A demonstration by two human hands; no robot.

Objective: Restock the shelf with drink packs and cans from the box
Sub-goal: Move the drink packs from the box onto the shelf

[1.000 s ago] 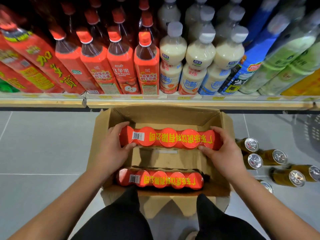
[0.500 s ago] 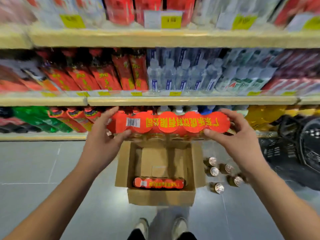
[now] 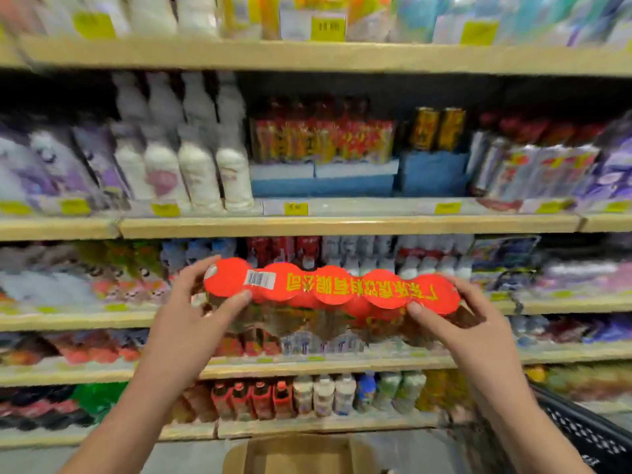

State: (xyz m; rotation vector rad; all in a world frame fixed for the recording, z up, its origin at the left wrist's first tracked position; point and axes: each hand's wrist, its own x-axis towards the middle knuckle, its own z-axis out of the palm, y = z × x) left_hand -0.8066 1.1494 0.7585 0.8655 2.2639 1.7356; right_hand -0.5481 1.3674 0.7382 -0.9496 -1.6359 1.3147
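Drink pack: yellow Chinese lettering, barcode sticker

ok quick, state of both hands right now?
Left hand: grips the left end of the red drink pack.
Right hand: grips the same pack's right end.

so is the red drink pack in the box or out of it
Out. Left hand and right hand grip the drink pack by its ends, up before the shelves, above the box.
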